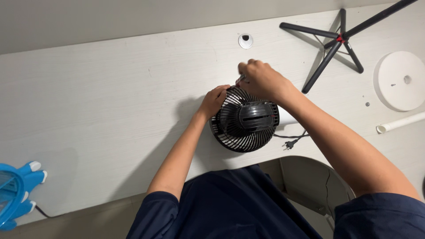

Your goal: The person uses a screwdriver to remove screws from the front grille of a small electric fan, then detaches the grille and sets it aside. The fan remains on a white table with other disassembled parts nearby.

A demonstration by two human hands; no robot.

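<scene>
The person wears a dark navy short-sleeved top. Its plain fabric fills the bottom of the head view, with no print, stripe or badge showing. The sleeves end above the elbows, each with a simple folded hem; soft creases run across the cloth at the chest and around the shoulders. Both forearms are bare from sleeve to wrist. The left hand and the right hand are bare too: no glove, no ring and no watch or band shows at either wrist. The fingernails that can be seen are short and unpainted. Nothing below the chest is in view.
</scene>
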